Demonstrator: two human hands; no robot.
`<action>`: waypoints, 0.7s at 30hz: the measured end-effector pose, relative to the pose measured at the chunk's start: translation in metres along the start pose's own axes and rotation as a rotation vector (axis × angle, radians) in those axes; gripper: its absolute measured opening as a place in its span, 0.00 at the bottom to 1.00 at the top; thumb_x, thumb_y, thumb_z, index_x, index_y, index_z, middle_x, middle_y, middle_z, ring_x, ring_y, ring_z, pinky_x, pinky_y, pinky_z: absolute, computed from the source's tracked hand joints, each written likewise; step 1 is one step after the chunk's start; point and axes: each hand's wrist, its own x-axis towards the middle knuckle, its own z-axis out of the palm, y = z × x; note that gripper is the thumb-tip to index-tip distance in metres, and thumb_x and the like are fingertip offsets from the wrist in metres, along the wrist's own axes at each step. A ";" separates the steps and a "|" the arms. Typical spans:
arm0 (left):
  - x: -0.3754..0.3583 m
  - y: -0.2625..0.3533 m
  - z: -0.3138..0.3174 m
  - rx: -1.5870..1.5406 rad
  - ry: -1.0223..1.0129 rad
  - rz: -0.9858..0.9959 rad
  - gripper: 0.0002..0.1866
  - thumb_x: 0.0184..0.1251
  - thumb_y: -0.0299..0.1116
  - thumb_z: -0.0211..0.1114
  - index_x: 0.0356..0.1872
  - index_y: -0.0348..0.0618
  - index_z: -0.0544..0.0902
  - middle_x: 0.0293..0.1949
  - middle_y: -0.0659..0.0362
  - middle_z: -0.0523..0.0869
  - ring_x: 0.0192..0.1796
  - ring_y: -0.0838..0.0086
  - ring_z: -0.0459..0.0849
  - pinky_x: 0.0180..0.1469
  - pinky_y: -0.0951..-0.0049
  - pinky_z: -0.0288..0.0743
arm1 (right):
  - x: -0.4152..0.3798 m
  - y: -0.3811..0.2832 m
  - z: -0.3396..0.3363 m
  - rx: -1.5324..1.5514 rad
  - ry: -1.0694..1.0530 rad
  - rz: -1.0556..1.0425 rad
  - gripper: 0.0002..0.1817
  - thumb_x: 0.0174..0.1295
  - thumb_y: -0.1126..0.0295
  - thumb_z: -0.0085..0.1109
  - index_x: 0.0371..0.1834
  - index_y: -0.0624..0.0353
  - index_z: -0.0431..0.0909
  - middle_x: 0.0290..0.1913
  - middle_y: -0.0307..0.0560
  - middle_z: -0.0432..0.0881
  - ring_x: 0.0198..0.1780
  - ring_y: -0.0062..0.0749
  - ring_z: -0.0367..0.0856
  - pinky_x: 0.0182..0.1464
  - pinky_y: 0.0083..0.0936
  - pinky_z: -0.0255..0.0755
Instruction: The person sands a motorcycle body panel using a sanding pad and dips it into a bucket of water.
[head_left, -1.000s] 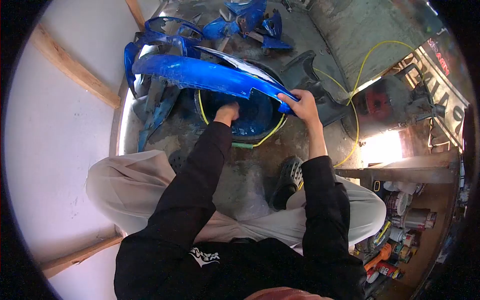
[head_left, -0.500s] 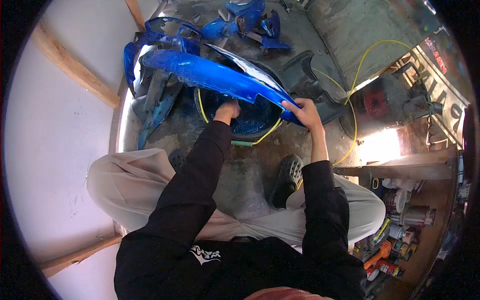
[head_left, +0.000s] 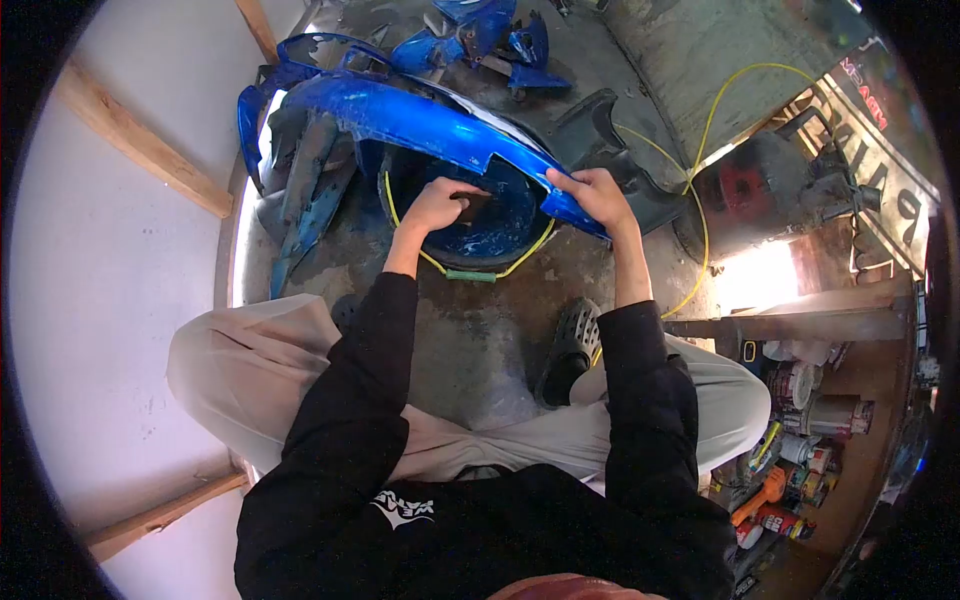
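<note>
- Your right hand [head_left: 597, 198] is closed in a grip on the narrow end of the blue panel [head_left: 420, 125], with the thumb on its upper face
- The blue panel extends from that grip toward your left, above the far part of the black bucket [head_left: 470, 263]; a notch is cut in its near edge
- Your left hand [head_left: 437, 207] is over the bucket opening, near the notched edge, index finger extended and thumb lower; you cannot tell here whether it holds anything
- The yellow handle [head_left: 541, 241] loops around the near side of the bucket, its green grip [head_left: 470, 275] toward you
- More blue parts [head_left: 480, 35] lie on the floor beyond the panel
- A dark molded part [head_left: 590, 125] lies right of the bucket
- A yellow hose [head_left: 706, 235] runs beside the dark tank [head_left: 745, 195] at your right
</note>
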 end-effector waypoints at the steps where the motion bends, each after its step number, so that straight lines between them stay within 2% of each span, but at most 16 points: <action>1: -0.004 -0.005 -0.001 -0.104 0.034 0.018 0.20 0.65 0.23 0.66 0.57 0.53 0.91 0.50 0.50 0.93 0.49 0.61 0.92 0.55 0.65 0.81 | 0.005 0.006 0.005 -0.024 -0.014 0.005 0.36 0.60 0.34 0.71 0.27 0.65 0.91 0.20 0.41 0.81 0.25 0.24 0.78 0.33 0.32 0.72; 2: -0.007 -0.009 -0.004 -0.207 0.069 0.036 0.19 0.66 0.23 0.66 0.57 0.50 0.91 0.49 0.49 0.93 0.48 0.62 0.92 0.55 0.67 0.81 | 0.009 0.011 0.009 -0.046 -0.028 0.010 0.36 0.60 0.34 0.70 0.28 0.65 0.91 0.20 0.42 0.82 0.26 0.25 0.79 0.34 0.33 0.73; 6: -0.034 -0.004 -0.035 -0.192 0.066 0.009 0.18 0.67 0.21 0.66 0.57 0.44 0.90 0.46 0.50 0.94 0.47 0.67 0.91 0.54 0.68 0.81 | 0.005 -0.003 0.018 -0.016 -0.062 0.000 0.39 0.59 0.31 0.68 0.33 0.66 0.91 0.27 0.48 0.87 0.32 0.31 0.85 0.42 0.34 0.76; 7: -0.043 0.002 -0.046 -0.280 0.087 0.041 0.18 0.67 0.20 0.65 0.57 0.42 0.90 0.46 0.52 0.94 0.48 0.70 0.90 0.54 0.70 0.81 | 0.007 -0.002 0.022 -0.053 -0.059 -0.030 0.40 0.59 0.29 0.66 0.35 0.66 0.91 0.28 0.53 0.89 0.34 0.38 0.88 0.43 0.36 0.78; 8: -0.049 0.009 -0.058 -0.365 0.113 0.078 0.18 0.67 0.20 0.64 0.57 0.41 0.89 0.46 0.54 0.94 0.48 0.72 0.90 0.55 0.71 0.80 | 0.007 -0.001 0.028 -0.052 -0.064 -0.036 0.40 0.59 0.29 0.66 0.35 0.66 0.91 0.28 0.53 0.89 0.34 0.38 0.88 0.43 0.36 0.78; 10: -0.057 0.018 -0.076 -0.338 0.170 0.089 0.19 0.68 0.18 0.63 0.59 0.41 0.88 0.47 0.57 0.94 0.48 0.76 0.89 0.54 0.73 0.80 | 0.010 0.008 0.045 -0.126 -0.042 -0.065 0.42 0.61 0.28 0.62 0.37 0.65 0.91 0.30 0.57 0.89 0.36 0.45 0.89 0.45 0.39 0.78; 11: -0.051 0.013 -0.078 -0.413 0.368 0.136 0.19 0.69 0.19 0.63 0.59 0.40 0.88 0.46 0.57 0.94 0.46 0.76 0.89 0.53 0.73 0.81 | 0.016 0.011 0.049 -0.129 -0.065 -0.111 0.43 0.62 0.26 0.59 0.37 0.65 0.91 0.32 0.60 0.89 0.38 0.50 0.90 0.46 0.41 0.78; 12: -0.050 0.016 -0.079 -0.484 0.563 0.182 0.19 0.70 0.19 0.63 0.60 0.40 0.88 0.45 0.57 0.94 0.45 0.76 0.89 0.52 0.73 0.81 | 0.016 0.006 0.053 -0.125 -0.074 -0.112 0.43 0.62 0.26 0.59 0.37 0.65 0.91 0.32 0.60 0.89 0.38 0.50 0.90 0.46 0.41 0.78; 13: -0.052 0.024 -0.077 -0.347 0.733 0.195 0.18 0.71 0.21 0.63 0.60 0.39 0.87 0.47 0.51 0.94 0.45 0.69 0.92 0.52 0.69 0.83 | 0.013 0.002 0.053 -0.125 -0.081 -0.112 0.43 0.62 0.26 0.60 0.37 0.66 0.91 0.32 0.60 0.89 0.38 0.49 0.89 0.46 0.41 0.78; 14: -0.047 0.027 -0.070 -0.346 0.733 0.195 0.18 0.71 0.21 0.63 0.60 0.39 0.87 0.47 0.51 0.94 0.45 0.69 0.92 0.52 0.69 0.83 | 0.012 -0.002 0.051 -0.128 -0.081 -0.116 0.43 0.62 0.27 0.61 0.38 0.66 0.91 0.32 0.60 0.89 0.37 0.49 0.89 0.46 0.41 0.78; 16: -0.034 0.031 -0.055 -0.051 1.033 0.149 0.18 0.71 0.21 0.62 0.60 0.37 0.87 0.49 0.42 0.92 0.49 0.56 0.93 0.54 0.65 0.83 | 0.016 0.002 0.051 -0.130 -0.094 -0.132 0.42 0.63 0.28 0.61 0.38 0.66 0.91 0.31 0.60 0.89 0.37 0.47 0.89 0.46 0.41 0.78; 17: -0.031 0.038 -0.045 -0.030 0.975 0.058 0.18 0.71 0.21 0.61 0.59 0.36 0.86 0.53 0.37 0.88 0.52 0.47 0.90 0.54 0.60 0.83 | 0.017 0.006 0.049 -0.128 -0.112 -0.145 0.42 0.64 0.29 0.61 0.38 0.67 0.90 0.31 0.59 0.89 0.37 0.45 0.89 0.45 0.41 0.77; 18: -0.012 0.021 -0.027 0.173 1.095 0.311 0.20 0.69 0.19 0.60 0.62 0.36 0.84 0.53 0.38 0.88 0.48 0.45 0.90 0.53 0.54 0.84 | 0.017 0.005 0.048 -0.131 -0.108 -0.139 0.42 0.64 0.29 0.61 0.38 0.67 0.90 0.31 0.59 0.89 0.37 0.45 0.89 0.45 0.41 0.77; 19: -0.020 0.046 -0.018 0.158 0.836 0.155 0.23 0.67 0.18 0.59 0.64 0.34 0.79 0.58 0.38 0.85 0.54 0.42 0.87 0.57 0.49 0.81 | 0.017 0.002 0.048 -0.142 -0.106 -0.118 0.41 0.66 0.30 0.61 0.38 0.67 0.90 0.31 0.59 0.89 0.37 0.43 0.89 0.45 0.41 0.77; 20: -0.005 0.040 0.012 0.416 0.968 0.271 0.24 0.65 0.16 0.58 0.65 0.31 0.75 0.63 0.38 0.80 0.65 0.39 0.78 0.65 0.49 0.76 | 0.017 0.000 0.048 -0.153 -0.105 -0.099 0.40 0.67 0.31 0.60 0.38 0.67 0.90 0.31 0.59 0.89 0.37 0.42 0.89 0.45 0.40 0.77; 21: -0.011 0.060 0.026 0.284 0.879 0.254 0.25 0.64 0.16 0.58 0.64 0.30 0.75 0.68 0.38 0.75 0.73 0.37 0.69 0.70 0.50 0.70 | 0.020 0.003 0.050 -0.155 -0.104 -0.100 0.40 0.67 0.31 0.60 0.38 0.67 0.90 0.31 0.59 0.89 0.37 0.42 0.89 0.45 0.40 0.77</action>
